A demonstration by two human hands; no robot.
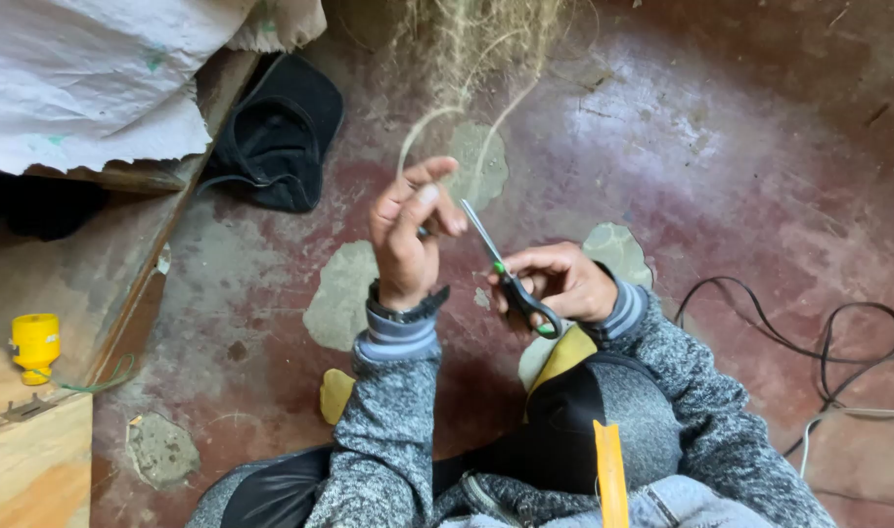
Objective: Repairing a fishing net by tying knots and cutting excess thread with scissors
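1. Where the fibre strand (423,127) loops down from the dry fibre bundle (476,34), it looks light, limp and frayed; it is likely best pinched close to the cut.
2. Just below the strand, the left hand (408,230) closes its fingertips on it.
3. Right of the strand, the right hand (559,284) grips green-handled scissors (511,279), blades slightly parted.
4. Left of the strand lies a black cap (276,132); farther right, black cables (809,342) cross the red floor (721,166).

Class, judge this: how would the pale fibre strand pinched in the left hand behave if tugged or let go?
The fibre strand curves in loose loops, so probably floppy. It looks thin and wispy, likely very light. Held only by the left hand fingertips, it would likely drop limp.
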